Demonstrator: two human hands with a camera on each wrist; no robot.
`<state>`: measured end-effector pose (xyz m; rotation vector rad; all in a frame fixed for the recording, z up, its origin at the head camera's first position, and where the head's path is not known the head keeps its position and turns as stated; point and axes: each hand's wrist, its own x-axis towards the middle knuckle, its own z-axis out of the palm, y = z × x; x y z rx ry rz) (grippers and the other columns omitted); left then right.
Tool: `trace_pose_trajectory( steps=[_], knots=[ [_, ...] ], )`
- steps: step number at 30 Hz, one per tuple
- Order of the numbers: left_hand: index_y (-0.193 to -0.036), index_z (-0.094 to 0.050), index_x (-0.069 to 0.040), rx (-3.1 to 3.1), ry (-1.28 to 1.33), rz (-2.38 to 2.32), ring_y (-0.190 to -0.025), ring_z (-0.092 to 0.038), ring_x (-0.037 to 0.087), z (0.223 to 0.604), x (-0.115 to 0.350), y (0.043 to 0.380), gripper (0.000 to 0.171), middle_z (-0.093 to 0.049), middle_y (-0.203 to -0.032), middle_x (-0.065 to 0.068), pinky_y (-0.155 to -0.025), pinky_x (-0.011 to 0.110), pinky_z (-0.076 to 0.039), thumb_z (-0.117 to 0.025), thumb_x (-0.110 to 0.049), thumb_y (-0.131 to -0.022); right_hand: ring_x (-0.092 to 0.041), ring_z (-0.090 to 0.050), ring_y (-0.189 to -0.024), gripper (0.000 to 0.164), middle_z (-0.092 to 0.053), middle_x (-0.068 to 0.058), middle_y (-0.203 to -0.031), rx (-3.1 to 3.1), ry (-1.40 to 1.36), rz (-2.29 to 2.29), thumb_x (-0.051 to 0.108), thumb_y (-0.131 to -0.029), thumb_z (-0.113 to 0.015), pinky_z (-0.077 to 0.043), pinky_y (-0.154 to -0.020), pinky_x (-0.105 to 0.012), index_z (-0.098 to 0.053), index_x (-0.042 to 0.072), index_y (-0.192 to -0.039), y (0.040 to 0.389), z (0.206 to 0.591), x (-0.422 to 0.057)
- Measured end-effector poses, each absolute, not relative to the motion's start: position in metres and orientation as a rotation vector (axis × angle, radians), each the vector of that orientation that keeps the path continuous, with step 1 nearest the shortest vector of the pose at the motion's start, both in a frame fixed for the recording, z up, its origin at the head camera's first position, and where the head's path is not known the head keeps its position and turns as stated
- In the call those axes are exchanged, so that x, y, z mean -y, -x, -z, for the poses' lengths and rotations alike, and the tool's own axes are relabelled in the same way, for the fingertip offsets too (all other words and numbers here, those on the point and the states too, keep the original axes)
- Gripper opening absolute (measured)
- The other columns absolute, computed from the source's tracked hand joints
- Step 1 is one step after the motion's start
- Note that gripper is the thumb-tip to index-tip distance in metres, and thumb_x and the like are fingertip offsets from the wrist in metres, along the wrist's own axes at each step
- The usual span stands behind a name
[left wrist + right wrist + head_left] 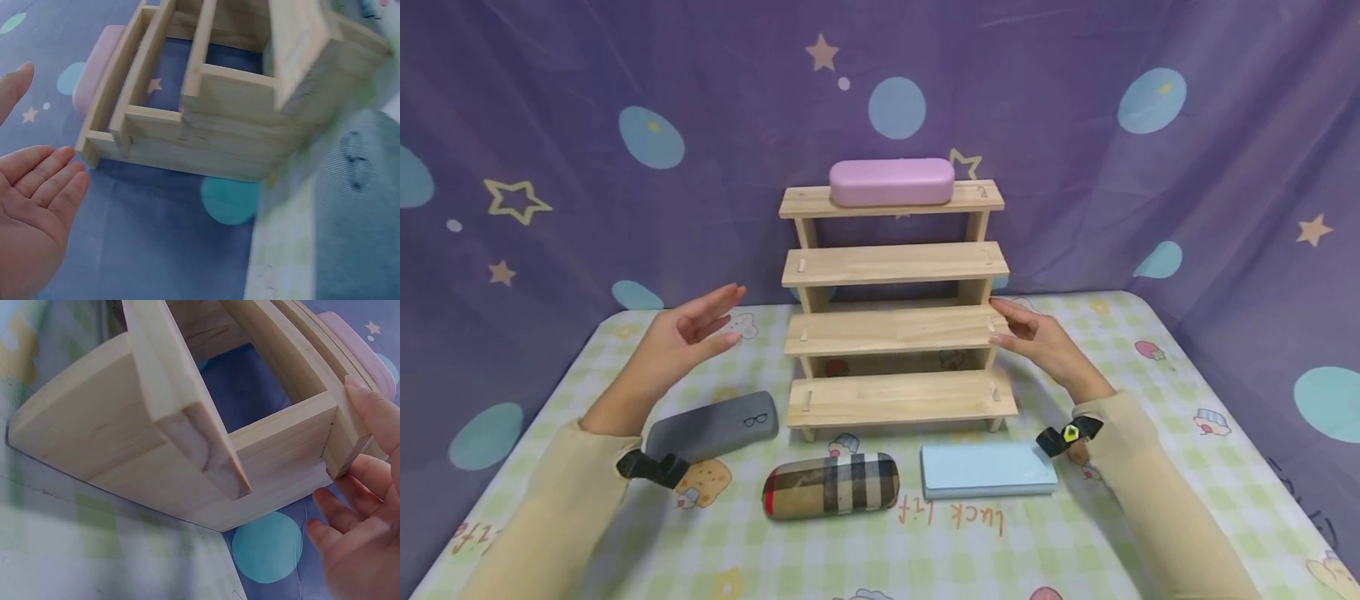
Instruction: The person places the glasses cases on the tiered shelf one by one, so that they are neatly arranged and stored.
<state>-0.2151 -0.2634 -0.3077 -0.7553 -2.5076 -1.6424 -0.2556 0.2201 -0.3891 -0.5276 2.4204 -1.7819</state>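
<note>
A four-tier wooden display stand (895,329) stands in the middle of the table. At its right side my right hand (1041,343) pinches the end of the second shelf from the bottom; in the right wrist view the thumb (369,406) lies on the board's edge, with fingers on its other side. My left hand (681,342) is held in the air to the left of the stand, fingers extended, touching nothing. On the top shelf sits a pink glasses case (892,182). The three lower shelves carry nothing.
In front of the stand lie a plaid glasses case (831,486) and a light blue flat case (988,470). A grey glasses case (713,427) with a glasses mark lies under my left forearm. Behind the checkered tablecloth (820,558) hangs a purple patterned curtain (737,75).
</note>
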Motion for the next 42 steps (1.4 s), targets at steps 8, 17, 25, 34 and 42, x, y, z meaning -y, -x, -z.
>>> trace_pose_trajectory(
  steps=[8,17,25,34,42],
  knots=[
    [-0.141,-0.040,0.002,2.487,0.823,1.591,-0.124,-0.046,0.000,0.336,0.276,0.201,0.058,-0.047,-0.141,0.007,-0.096,0.014,-0.039,-0.061,0.005,-0.088,-0.024,-0.022,-0.141,0.062,-0.025,-0.013,-0.153,-2.424,0.522,1.772,0.013,-0.091,-0.063,-0.019,-0.113,-0.041,-0.034,0.004,-0.145,0.258,0.389,-0.219],
    [-0.137,-0.041,0.009,2.421,0.885,1.651,-0.122,-0.049,0.002,0.360,0.287,0.182,0.056,-0.054,-0.135,-0.005,-0.095,0.014,-0.040,-0.059,0.014,-0.084,-0.025,-0.021,-0.141,0.062,-0.025,-0.012,-0.153,-2.421,0.513,1.764,0.014,-0.091,-0.063,-0.019,-0.113,-0.042,-0.034,0.005,-0.145,0.256,0.388,-0.219],
    [-0.135,-0.043,0.009,2.462,0.859,1.729,-0.118,-0.053,0.003,0.376,0.299,0.169,0.050,-0.058,-0.130,-0.006,-0.094,0.015,-0.041,-0.055,0.013,-0.087,-0.024,-0.021,-0.141,0.062,-0.025,-0.011,-0.153,-2.418,0.506,1.760,0.014,-0.091,-0.063,-0.019,-0.113,-0.040,-0.034,0.006,-0.145,0.257,0.387,-0.219],
    [-0.131,-0.043,0.015,2.442,0.839,1.817,-0.115,-0.056,0.007,0.389,0.312,0.161,0.044,-0.060,-0.127,-0.003,-0.092,0.017,-0.044,-0.052,0.014,-0.088,-0.025,-0.022,-0.141,0.062,-0.028,-0.014,-0.152,-2.425,0.507,1.795,0.011,-0.090,-0.064,-0.017,-0.114,-0.039,-0.036,0.003,-0.144,0.258,0.387,-0.218],
    [-0.133,-0.048,0.004,2.511,0.623,1.802,-0.111,-0.058,0.007,0.394,0.322,0.155,0.046,-0.061,-0.124,-0.007,-0.088,0.015,-0.045,-0.057,0.008,-0.089,-0.028,-0.021,-0.141,0.063,-0.029,-0.016,-0.151,-2.406,0.490,1.796,0.011,-0.090,-0.065,-0.017,-0.113,-0.041,-0.034,0.001,-0.144,0.259,0.389,-0.218]
  ],
)
